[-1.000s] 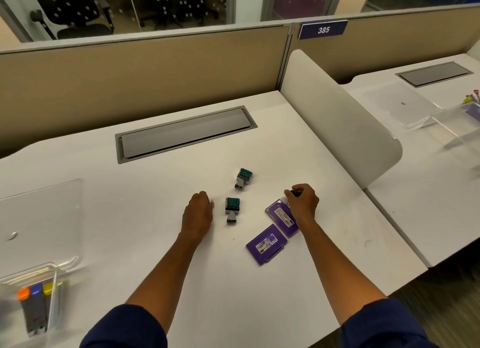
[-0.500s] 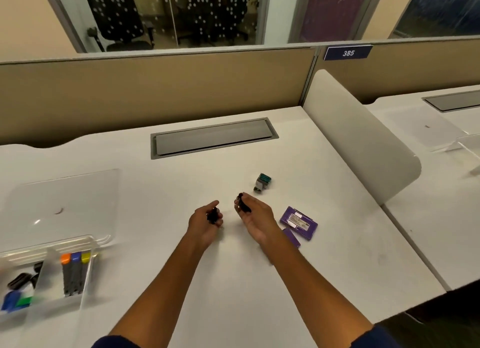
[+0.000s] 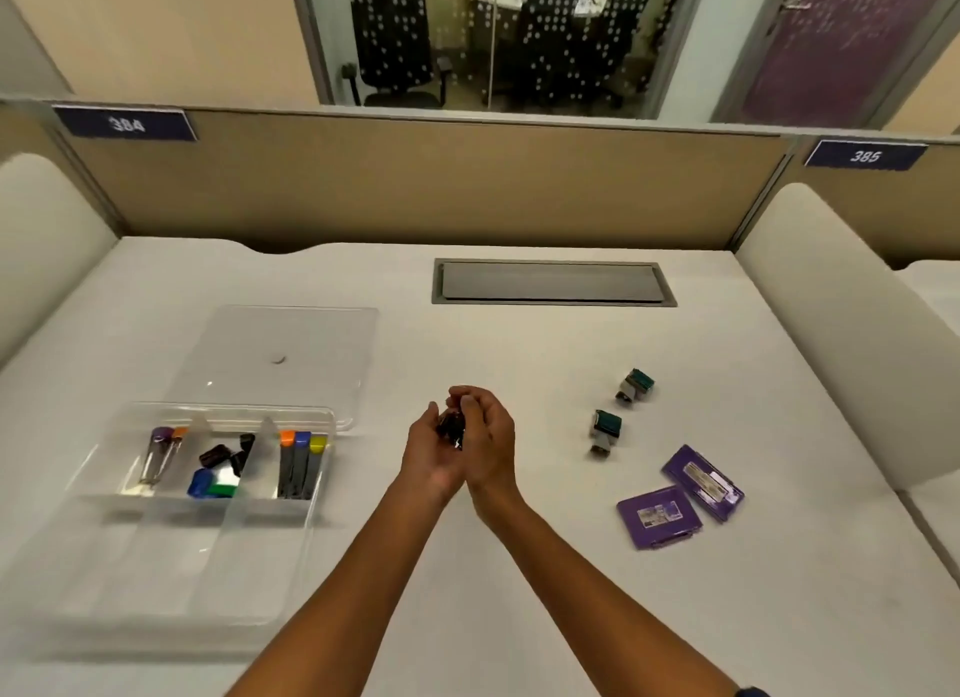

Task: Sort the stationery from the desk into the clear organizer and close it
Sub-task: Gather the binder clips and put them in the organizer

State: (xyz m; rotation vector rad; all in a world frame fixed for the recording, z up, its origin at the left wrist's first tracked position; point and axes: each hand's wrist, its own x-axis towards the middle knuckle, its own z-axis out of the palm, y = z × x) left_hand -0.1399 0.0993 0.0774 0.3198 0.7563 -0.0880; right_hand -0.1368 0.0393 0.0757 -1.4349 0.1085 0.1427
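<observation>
On the tabletop (image 3: 519, 566) the organizer (image 3: 171, 514) lies left, its lid (image 3: 291, 348) behind it; two stamps (image 3: 605, 431) and two cases (image 3: 660, 517) lie right.

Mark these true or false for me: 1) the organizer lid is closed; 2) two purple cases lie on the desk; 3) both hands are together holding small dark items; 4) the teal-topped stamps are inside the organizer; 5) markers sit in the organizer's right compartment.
1) False. The lid lies open behind the clear organizer.
2) True. Two purple cases lie on the desk.
3) True. The left hand and right hand cup small dark items.
4) False. Both teal-topped stamps are on the desk.
5) True. The markers are there.
</observation>
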